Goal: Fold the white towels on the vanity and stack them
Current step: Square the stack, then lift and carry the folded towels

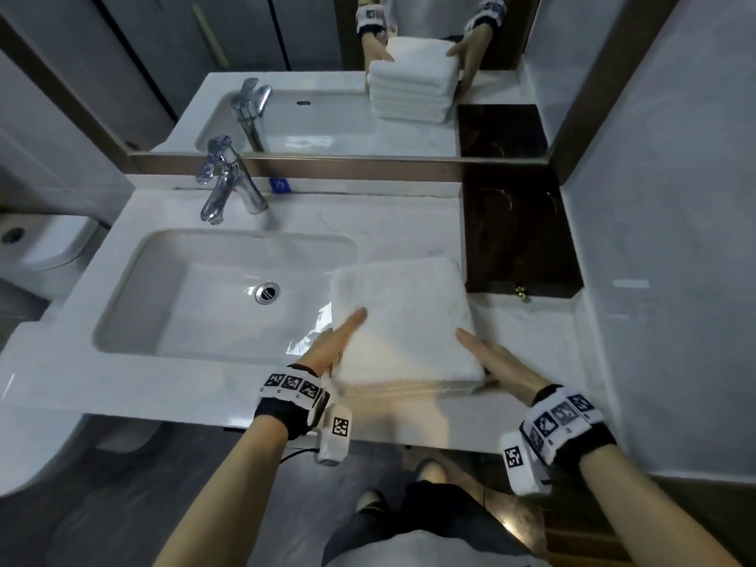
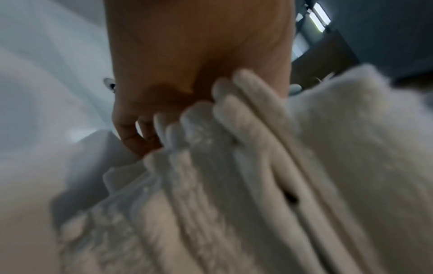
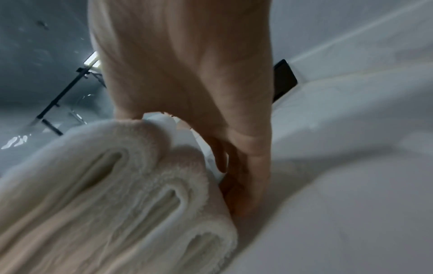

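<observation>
We have the white towels [image 1: 403, 317] folded and piled in one stack on the worktop [image 1: 527, 333], just right of the sink [image 1: 212, 288]; the mirror [image 1: 327, 96] shows several layers. Our left hand [image 1: 337, 341] lies flat against the stack's left side, fingers [image 1: 355, 317] straight; our right hand [image 1: 497, 360] presses the right side the same way, nothing pinched. We see no loose towel elsewhere on the worktop, so we judge folding done and only squaring the stack's edges left.
</observation>
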Available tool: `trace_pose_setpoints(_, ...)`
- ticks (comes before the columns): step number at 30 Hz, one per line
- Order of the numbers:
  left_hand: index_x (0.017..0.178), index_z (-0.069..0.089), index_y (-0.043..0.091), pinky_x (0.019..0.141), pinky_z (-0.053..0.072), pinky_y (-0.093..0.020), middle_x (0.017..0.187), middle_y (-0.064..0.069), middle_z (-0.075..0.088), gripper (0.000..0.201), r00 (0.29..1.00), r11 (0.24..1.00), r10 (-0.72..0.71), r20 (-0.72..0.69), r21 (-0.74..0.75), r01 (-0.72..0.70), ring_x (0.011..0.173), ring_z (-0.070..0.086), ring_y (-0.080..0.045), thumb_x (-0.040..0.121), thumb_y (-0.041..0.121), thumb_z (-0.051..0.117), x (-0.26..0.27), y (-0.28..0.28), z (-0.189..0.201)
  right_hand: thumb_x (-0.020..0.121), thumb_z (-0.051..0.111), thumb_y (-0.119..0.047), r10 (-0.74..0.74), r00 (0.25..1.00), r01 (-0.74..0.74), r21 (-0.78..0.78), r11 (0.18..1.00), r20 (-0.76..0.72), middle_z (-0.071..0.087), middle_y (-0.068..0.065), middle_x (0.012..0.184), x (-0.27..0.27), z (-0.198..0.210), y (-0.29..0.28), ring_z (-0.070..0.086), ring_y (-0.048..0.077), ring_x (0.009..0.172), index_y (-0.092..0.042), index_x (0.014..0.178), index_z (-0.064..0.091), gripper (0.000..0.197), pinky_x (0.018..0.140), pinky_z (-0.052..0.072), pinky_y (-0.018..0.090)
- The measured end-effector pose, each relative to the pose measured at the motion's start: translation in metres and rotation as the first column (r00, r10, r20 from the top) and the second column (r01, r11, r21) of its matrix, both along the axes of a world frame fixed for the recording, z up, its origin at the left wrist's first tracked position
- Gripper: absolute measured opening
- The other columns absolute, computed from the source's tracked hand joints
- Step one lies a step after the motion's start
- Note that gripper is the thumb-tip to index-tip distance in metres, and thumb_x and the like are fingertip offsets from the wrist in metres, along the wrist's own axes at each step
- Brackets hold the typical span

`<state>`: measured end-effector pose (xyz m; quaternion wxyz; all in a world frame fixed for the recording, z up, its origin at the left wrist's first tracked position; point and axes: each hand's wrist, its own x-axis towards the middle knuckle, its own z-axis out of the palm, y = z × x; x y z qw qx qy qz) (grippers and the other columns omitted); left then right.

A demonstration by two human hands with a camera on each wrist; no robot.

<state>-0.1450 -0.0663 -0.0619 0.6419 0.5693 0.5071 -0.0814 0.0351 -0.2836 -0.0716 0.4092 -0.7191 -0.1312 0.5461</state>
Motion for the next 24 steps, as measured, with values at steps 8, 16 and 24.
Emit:
trace_pose_setpoints(8,0.138,0.045,0.03,0.118,0.023,-0.046,0.142,0.002,0.051,0.101,0.972,0.985,0.132,0.193,-0.135,-0.107,0.135,0.042,-0.02,0.052,0.081,0.065,-0.025,-0.008,-0.003,0.054,0.066,-0.072,0.036,0.995,-0.035,0.007,0.999,-0.093,0.069,0.002,0.117,-0.003,0.009,0.031,0.062,0.02,0.111,-0.017,0.122,0.056,0.088,0.106,0.042,0.039)
trace_pose_setpoints(16,0.123,0.06,0.026,0.069,0.058,-0.022,0.113,0.001,0.072,0.067,0.844,0.9,0.434,0.315,-0.184,-0.395,0.103,0.068,-0.015,0.067,0.06,0.072,-0.102,-0.027,-0.003,0.055,0.072,-0.071,0.169,0.97,-0.157,0.08,0.984,-0.173,0.068,-0.006,0.117,-0.044,-0.012,0.065,0.065,0.014,0.106,-0.023,0.136,0.044,0.098,0.097,0.048,0.034)
trace_pose_setpoints(24,0.112,0.068,0.033,0.075,0.057,-0.023,0.119,0.001,0.069,0.052,0.647,0.717,0.696,0.312,-0.249,-0.651,0.111,0.065,-0.016,0.066,0.057,0.075,-0.206,-0.06,-0.004,0.08,0.063,-0.05,0.371,0.884,-0.35,0.123,0.929,-0.285,0.07,0.002,0.115,-0.122,-0.006,0.115,0.067,0.019,0.104,-0.02,0.128,0.053,0.058,0.089,0.054,0.034)
